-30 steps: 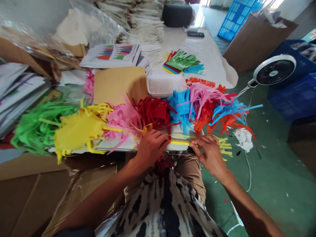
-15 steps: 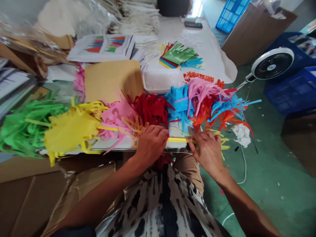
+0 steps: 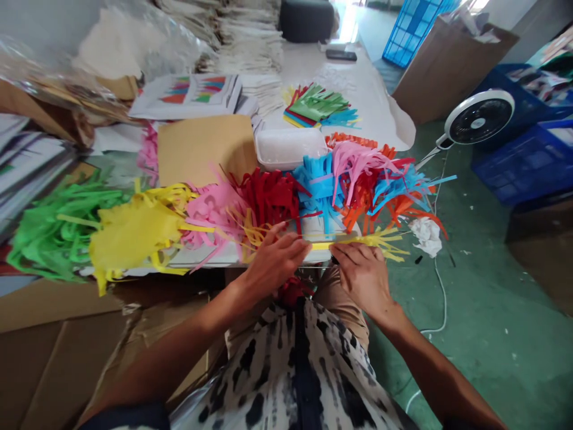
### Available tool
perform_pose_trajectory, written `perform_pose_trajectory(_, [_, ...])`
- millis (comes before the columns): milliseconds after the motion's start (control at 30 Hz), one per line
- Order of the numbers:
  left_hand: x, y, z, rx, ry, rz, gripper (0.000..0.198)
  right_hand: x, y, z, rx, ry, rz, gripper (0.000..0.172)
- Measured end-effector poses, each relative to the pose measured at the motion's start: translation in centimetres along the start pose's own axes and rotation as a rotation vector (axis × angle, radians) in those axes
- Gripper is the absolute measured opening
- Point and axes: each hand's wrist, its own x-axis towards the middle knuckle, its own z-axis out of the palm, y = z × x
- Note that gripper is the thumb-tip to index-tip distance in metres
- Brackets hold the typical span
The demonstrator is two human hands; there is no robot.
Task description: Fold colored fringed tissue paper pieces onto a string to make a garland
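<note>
Yellow paper fringe strip lies stretched across the gap between the two hands, just above the bench edge, with its cut fringe fanning out past the right hand. The left hand has its grip pressed together on the strip's plain end, and the right hand pinches the strip further along, its fingers curled over the paper.

Behind the hands, the white bench carries heaped fringes: green, yellow, pink, red, blue and orange. Farther back are a kraft paper sheet, a white foam tray, printed sheets with coloured triangles, a small stack of fringes and a phone. To the right, on the green floor, stand a white fan and blue plastic crates; crumpled white paper sits beside the bench.

Fingers hide parts of the strip, and its left end is hard to separate from nearby yellow strands. A red mass at the lap is too tangled to identify.
</note>
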Motion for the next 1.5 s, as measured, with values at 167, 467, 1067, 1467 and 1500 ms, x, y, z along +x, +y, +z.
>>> perform_pose_trajectory(167, [-2.2,-2.2,-2.0,0.054,0.145,-0.126,0.025,0.4,1.2,-0.1,0.046,-0.010,0.007,0.028])
perform_pose_trajectory(467, [4.0,2.5,-0.3,0.000,-0.102,0.008,0.007,2.0,2.2,-0.4,0.058,-0.027,-0.017,0.022])
perform_pose_trajectory(1067, [2.9,0.3,0.8,-0.215,-0.012,-0.277,0.017,3.2,2.7,0.3,0.231,-0.076,0.153,0.016])
perform_pose_trajectory(1467, [3.8,-0.3,-0.9,-0.286,-0.097,-0.439,0.003,4.8,3.2,-0.5,0.163,-0.250,0.307,0.008])
perform_pose_trajectory(1500, [3.5,-0.2,-0.8,-0.274,-0.078,-0.386,0.010,4.7,3.2,-0.5,0.163,-0.252,0.309,0.008])
